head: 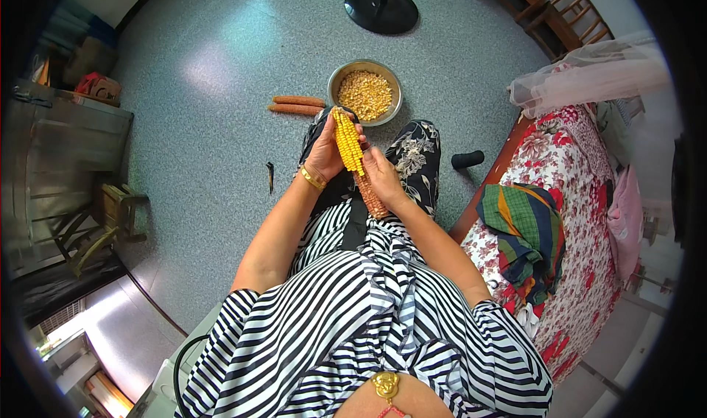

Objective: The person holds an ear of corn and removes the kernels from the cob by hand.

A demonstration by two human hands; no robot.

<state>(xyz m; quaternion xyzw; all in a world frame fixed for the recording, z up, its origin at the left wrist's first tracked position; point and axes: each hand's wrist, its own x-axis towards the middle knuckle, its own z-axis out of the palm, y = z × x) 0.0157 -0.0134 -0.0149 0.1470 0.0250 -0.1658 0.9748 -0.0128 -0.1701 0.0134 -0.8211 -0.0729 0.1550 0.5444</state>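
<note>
An ear of dried yellow corn [349, 144] is held above my lap, tilted with its bare reddish end towards my body. Kernels cover its far part, while the near part of the cob [371, 197] is stripped. My left hand [326, 153] grips the kernel-covered part from the left side. On the right, my right hand [383, 177] is closed around the ear where kernels meet bare cob, its thumb lying at that border. Just beyond my knees, a metal bowl [333, 89] on the floor holds loose corn kernels [364, 95]. Two stripped cobs [298, 105] lie to the left of the bowl.
A round black stand base [381, 9] is on the floor beyond the bowl. A black cylindrical object [468, 159] lies right of my knees, near a bed with a floral cover [585, 241]. A small dark object [270, 176] lies left; a wooden stool [124, 211] stands farther left.
</note>
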